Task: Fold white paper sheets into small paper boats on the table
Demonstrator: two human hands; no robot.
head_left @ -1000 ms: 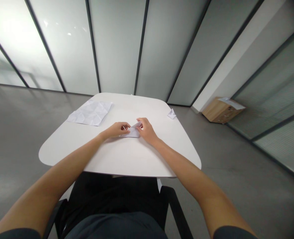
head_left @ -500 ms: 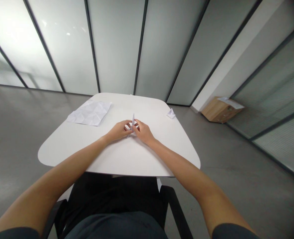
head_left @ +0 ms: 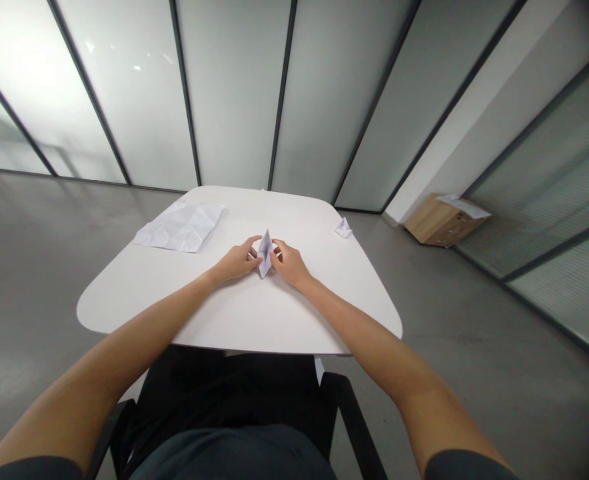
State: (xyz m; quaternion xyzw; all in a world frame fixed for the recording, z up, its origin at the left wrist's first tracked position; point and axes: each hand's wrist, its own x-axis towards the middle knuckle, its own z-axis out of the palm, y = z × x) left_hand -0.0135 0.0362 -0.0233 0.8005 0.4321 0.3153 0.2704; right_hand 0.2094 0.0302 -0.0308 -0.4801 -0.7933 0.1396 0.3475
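The folded white paper (head_left: 265, 254) stands almost upright near the middle of the desk (head_left: 234, 313), in a narrow pointed shape, and its lower tip seems to touch the desk or come very near it. The left hand (head_left: 235, 261) and the right hand (head_left: 288, 263) are both half closed and pinch it from two sides with the fingertips, probably so the layers stay together and do not spring open. To the left, a creased paper sheet (head_left: 179, 227) lies flat on the desk, and a small folded paper piece (head_left: 343, 229) sits at the far right edge. Beyond the desk, a wooden box (head_left: 442, 221) stands on the grey floor (head_left: 474, 333), with a white sheet (head_left: 463, 206) on top.
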